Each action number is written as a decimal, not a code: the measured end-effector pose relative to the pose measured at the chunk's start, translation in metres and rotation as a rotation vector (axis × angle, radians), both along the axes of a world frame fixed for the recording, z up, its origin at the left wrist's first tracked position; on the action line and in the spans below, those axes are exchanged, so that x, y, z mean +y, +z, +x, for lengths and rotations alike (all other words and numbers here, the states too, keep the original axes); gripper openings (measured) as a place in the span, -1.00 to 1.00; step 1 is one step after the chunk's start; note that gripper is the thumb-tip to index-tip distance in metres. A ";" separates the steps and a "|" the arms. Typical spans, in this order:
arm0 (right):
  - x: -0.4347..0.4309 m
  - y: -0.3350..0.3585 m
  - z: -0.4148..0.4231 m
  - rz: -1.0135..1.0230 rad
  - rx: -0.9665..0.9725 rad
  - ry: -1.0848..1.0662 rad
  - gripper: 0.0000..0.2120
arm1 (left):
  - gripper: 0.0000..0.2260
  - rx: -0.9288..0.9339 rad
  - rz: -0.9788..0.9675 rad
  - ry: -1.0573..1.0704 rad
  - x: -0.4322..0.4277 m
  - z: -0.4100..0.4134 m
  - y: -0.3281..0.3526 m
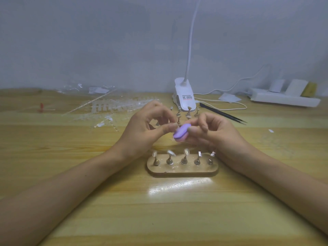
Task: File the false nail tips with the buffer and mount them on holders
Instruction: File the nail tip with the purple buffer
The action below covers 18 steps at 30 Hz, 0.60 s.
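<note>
Above the middle of the worktop [71,174], your right hand [213,132] grips the purple buffer [181,133] between thumb and curled fingers. Your left hand [145,128] meets it, thumb and forefinger pinching what looks like a nail tip [174,125] at the buffer's upper end, though it is too small to see clearly. Just below your hands sits the wooden base [182,169], its five holders [169,159] each carrying a tip. More holders [188,112] stand behind your fingers, before the white clip lamp [184,93]. Loose clear tips [115,106] lie left; black tweezers [223,114] lie right.
</note>
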State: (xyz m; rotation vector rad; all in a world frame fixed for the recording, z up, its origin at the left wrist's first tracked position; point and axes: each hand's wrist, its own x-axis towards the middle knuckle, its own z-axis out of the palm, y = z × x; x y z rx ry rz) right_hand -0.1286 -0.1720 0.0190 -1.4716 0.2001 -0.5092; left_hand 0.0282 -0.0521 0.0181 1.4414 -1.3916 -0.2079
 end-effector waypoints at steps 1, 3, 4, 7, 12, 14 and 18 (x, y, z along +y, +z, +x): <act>0.000 0.000 0.000 0.007 0.001 0.006 -0.71 | -0.91 0.006 0.001 -0.005 0.000 0.000 0.000; 0.000 0.000 0.001 0.010 0.005 0.022 -0.70 | -0.92 0.022 -0.006 -0.036 0.000 0.000 0.001; -0.001 0.000 0.001 0.016 0.000 -0.005 -0.71 | -0.93 0.019 -0.005 -0.040 0.000 -0.001 0.001; -0.001 0.000 0.001 0.033 -0.006 -0.024 -0.71 | -0.94 0.020 0.001 -0.043 0.000 -0.001 0.000; -0.001 -0.001 0.001 0.032 -0.011 -0.049 -0.71 | -0.94 0.015 -0.002 -0.037 0.000 0.000 -0.001; 0.000 0.000 0.001 0.014 0.009 -0.010 -0.71 | -0.94 0.033 -0.003 -0.049 0.000 0.000 -0.001; 0.000 0.001 0.000 0.045 0.006 -0.072 -0.71 | -0.93 0.007 -0.006 -0.035 -0.001 0.001 -0.001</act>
